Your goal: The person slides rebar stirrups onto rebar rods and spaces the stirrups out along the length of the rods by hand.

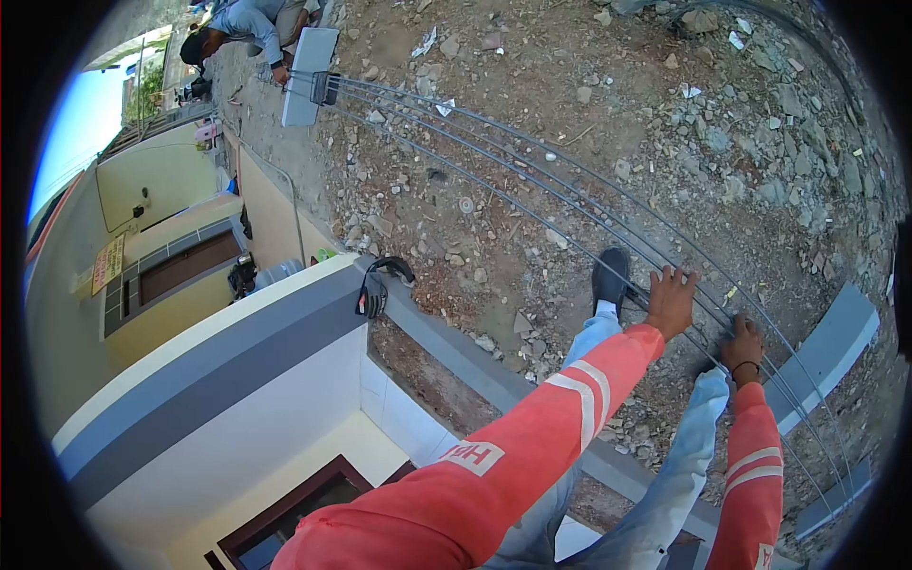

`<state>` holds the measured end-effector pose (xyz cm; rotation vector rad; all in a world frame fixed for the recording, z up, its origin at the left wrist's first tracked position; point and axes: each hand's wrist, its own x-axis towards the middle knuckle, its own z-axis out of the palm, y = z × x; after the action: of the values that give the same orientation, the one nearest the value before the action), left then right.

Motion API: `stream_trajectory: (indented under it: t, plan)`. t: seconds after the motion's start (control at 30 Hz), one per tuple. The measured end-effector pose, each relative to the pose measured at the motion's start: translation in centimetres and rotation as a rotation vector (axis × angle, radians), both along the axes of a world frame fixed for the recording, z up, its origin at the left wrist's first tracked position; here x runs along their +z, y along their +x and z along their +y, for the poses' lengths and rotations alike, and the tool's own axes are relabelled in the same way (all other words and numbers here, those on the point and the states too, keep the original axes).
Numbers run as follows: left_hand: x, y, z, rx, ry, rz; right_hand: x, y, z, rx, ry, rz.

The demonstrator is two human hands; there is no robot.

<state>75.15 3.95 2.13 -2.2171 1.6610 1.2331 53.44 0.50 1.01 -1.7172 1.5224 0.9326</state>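
Observation:
Several long steel rods (pixel 532 171) run across the ground, from the far upper left past my feet to the lower right. My left hand (pixel 671 304) is over the rods beside my dark shoe (pixel 611 275), its fingers curled onto a rod. Just to the right, my right hand (pixel 743 349) wears a dark wristband and closes around a rod; its fingertips are partly hidden. Near the far end, a dark bundle of stirrups (pixel 325 88) sits around the rods, on a grey slab (pixel 311 57).
A co-worker (pixel 249 30) bends over the far slab, one hand at the rod ends. Another grey slab (pixel 836 347) lies under the rods at right. Stony rubble (pixel 760 123) covers the ground. A low wall (pixel 446 351) and a house stand at left, with a black strapped item (pixel 375 290) on the corner.

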Motion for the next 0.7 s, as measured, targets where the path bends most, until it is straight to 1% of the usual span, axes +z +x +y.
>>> stream_trajectory:
  t: [0.03,0.17,0.23,0.27,0.33,0.4,0.47,0.5,0.53,0.57,0.6,0.63,0.67,0.7]
  plan:
    - [0.4,-0.2,0.5,0.014,-0.055,-0.038,-0.7,-0.2,0.4,0.005,0.006,-0.005]
    - [0.1,-0.4,1.6,0.001,-0.035,-0.067,-0.4,-0.1,1.5,0.031,0.008,-0.017]
    - [0.4,-0.7,1.6,0.094,-0.059,-0.038,-0.6,-0.1,1.5,0.048,0.038,0.002]
    - [0.8,-1.4,1.5,0.103,-0.064,-0.045,-0.5,-0.3,1.4,0.057,0.033,-0.005]
    - [3.5,-2.9,0.1,0.281,-0.011,-0.04,0.3,-0.3,0.9,0.002,0.087,-0.024]
    - [7.6,-4.6,-2.1,0.382,0.002,0.215,1.4,-0.8,1.2,-0.033,0.02,-0.064]
    - [13.9,-6.0,-5.3,0.542,0.072,0.963,2.9,-1.9,1.4,-0.111,-0.077,-0.15]
    - [18.5,-7.4,-6.9,0.506,-0.013,1.187,4.1,-3.0,1.2,-0.178,-0.076,-0.258]
    - [23.1,-9.2,-8.0,0.454,-0.145,1.38,5.7,-4.3,0.8,-0.288,-0.004,-0.41]
    - [29.3,-9.8,-9.6,0.325,-0.209,1.446,7.5,-5.5,0.2,-0.434,0.088,-0.57]
    - [35.2,-10.4,-10.7,0.257,-0.202,1.621,10.4,-6.4,-1.1,-0.601,0.178,-0.722]
    - [40.2,-11.1,-11.0,0.217,-0.259,1.694,14.7,-6.7,-3.3,-0.757,0.219,-0.867]
    - [44.7,-11.4,-11.2,0.168,-0.323,1.766,23.0,-5.7,-7.1,-0.872,0.183,-0.988]
    - [49.1,-10.8,-11.1,0.172,-0.348,1.755,31.3,-4.6,-10.9,-0.977,0.15,-1.116]
